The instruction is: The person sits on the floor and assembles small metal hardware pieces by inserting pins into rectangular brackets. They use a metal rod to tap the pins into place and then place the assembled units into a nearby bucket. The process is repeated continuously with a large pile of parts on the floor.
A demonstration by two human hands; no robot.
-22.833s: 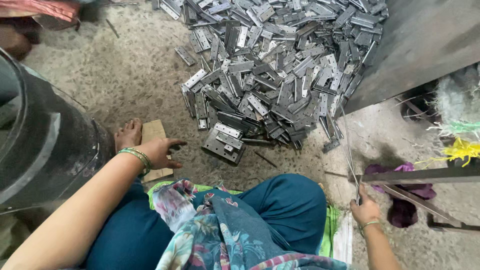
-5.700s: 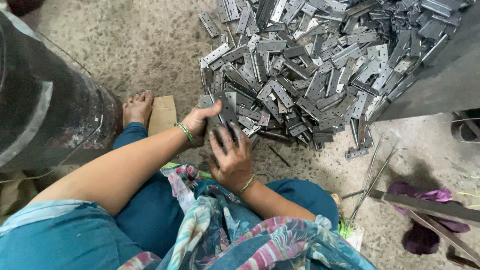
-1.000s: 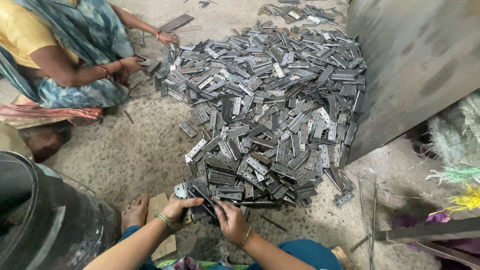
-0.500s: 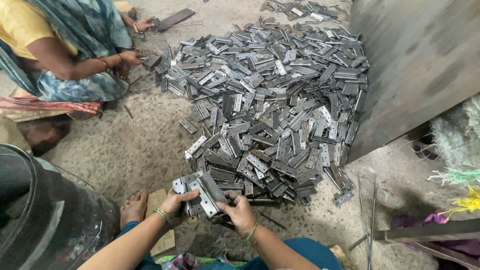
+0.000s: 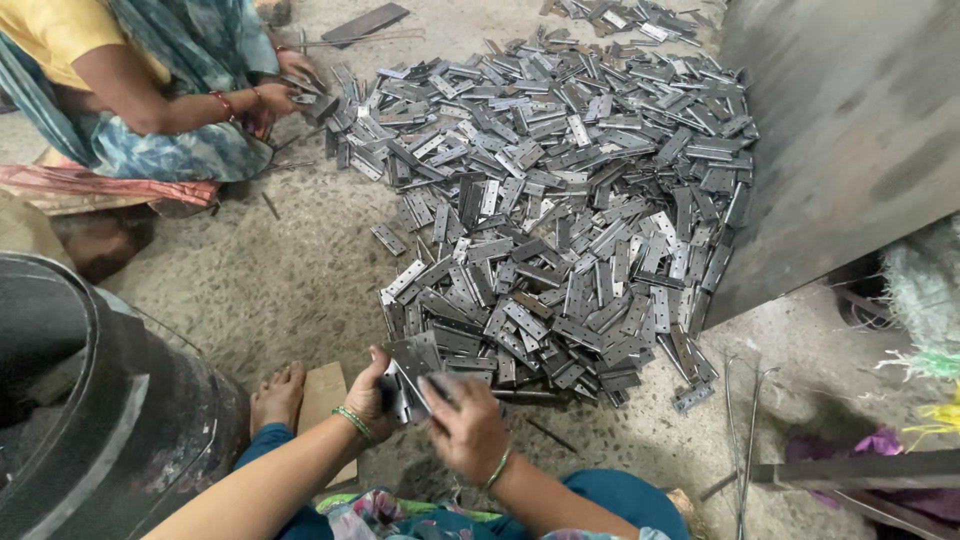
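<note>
Facing you: your left hand (image 5: 372, 398) and right hand (image 5: 462, 425) share a metal hinge (image 5: 412, 362).
Hinge: at the near edge of the hinge pile (image 5: 560, 200), which spreads toward 12 o'clock.
Grip: left fingers curled shut on hinge; right fingers pinch its edge.
Room: bare floor (image 5: 270, 285) at 11 o'clock; dark drum (image 5: 90, 420) crowds 9 o'clock; metal sheet (image 5: 850, 130) walls 2 o'clock.
Pose: both forearms angle in, wrists close.

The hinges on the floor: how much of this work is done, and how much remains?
No finished stack can be told apart. In hand: the left hand and the right hand grip a small bundle of metal hinges at the near edge. Left: the large pile of loose hinges covers the floor.
</note>
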